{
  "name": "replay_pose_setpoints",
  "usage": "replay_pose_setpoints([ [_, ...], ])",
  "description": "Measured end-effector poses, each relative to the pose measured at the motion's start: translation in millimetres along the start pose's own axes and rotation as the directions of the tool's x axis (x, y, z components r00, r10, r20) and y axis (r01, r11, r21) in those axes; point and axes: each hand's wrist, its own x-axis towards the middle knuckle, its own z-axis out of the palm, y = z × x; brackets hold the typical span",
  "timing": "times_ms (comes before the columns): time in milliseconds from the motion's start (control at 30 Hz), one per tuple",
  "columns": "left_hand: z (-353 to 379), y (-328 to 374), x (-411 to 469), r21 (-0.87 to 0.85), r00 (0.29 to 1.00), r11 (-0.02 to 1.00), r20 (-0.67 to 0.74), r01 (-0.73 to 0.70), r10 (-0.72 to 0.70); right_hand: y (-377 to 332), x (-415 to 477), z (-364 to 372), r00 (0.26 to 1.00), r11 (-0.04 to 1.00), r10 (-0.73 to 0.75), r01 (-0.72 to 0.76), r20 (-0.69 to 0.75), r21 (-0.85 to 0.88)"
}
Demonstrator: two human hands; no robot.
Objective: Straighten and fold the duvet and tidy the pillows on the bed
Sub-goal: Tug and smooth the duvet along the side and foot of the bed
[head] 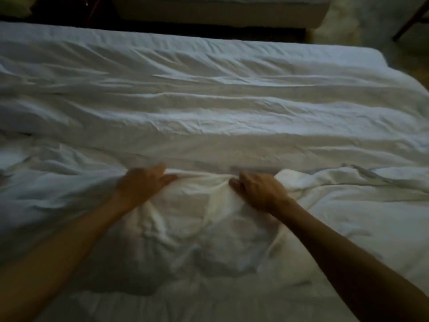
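A white duvet lies rumpled across the whole bed in long creases running left to right. Near me the duvet bunches into a thick crumpled fold. My left hand grips that fold's edge, fingers curled into the cloth. My right hand grips the same edge a short way to the right, fingers closed on the fabric. Both forearms reach in from the bottom of the view. No pillow is distinguishable; the picture is dim and blurred.
The bed's far edge meets a dark gap, with another bed base beyond it. A dark chair leg stands at the top right over pale floor. Something yellow-green sits at the top left corner.
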Motion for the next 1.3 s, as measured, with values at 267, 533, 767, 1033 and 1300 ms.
replay_pose_setpoints([
  [267, -78, -9, 151, 0.076, 0.94, 0.995, -0.339, 0.071, -0.041, 59, 105, -86, 0.881, 0.986, 0.056, -0.122, -0.47, -0.112],
  [533, 58, 14, 168, 0.095, 0.974, 0.973, -0.098, 0.211, -0.202, 89, 113, 18, 0.947, 0.96, 0.162, -0.216, -0.278, -0.177],
  [767, 67, -11, 132, 0.108, 0.973, 0.979, -0.175, 0.172, -0.151, 68, 123, 30, 0.929, 0.966, 0.217, -0.248, -0.3, -0.069],
  [1033, 50, -112, 5, 0.094, 0.966, 0.969, -0.148, 0.227, -0.212, -78, 135, 48, 0.986, 0.999, -0.026, 0.031, -0.162, 0.026],
  [1300, 51, -279, -140, 0.053, 0.948, 0.95, -0.097, 0.308, -0.302, -277, 151, 70, 0.983, 0.978, -0.178, 0.181, -0.033, 0.106],
])
